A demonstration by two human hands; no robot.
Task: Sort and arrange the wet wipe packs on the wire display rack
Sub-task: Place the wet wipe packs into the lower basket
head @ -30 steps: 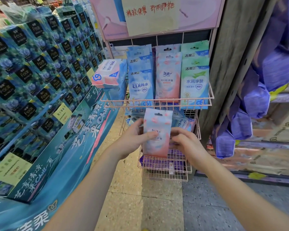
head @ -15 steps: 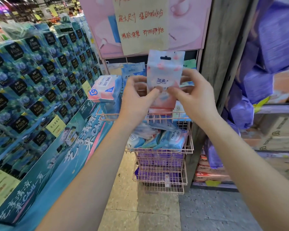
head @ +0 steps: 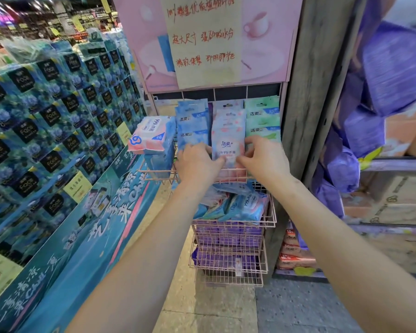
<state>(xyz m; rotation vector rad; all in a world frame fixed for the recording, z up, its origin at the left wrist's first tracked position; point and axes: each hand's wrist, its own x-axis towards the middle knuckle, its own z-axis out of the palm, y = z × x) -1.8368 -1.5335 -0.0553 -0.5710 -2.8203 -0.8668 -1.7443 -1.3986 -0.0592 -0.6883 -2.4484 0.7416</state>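
Hands: left hand point(head: 197, 162) and right hand point(head: 262, 159) pinch pink pack point(head: 228, 145) | advice: seat upright, flush in middle row of top basket point(head: 154, 177).

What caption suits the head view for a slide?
Left hand and right hand hold a pink wet wipe pack upright in the middle row at the top of the wire rack.

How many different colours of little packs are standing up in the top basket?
3. Blue packs stand on the left, pink packs in the middle and green packs on the right. Others may be hidden behind these.
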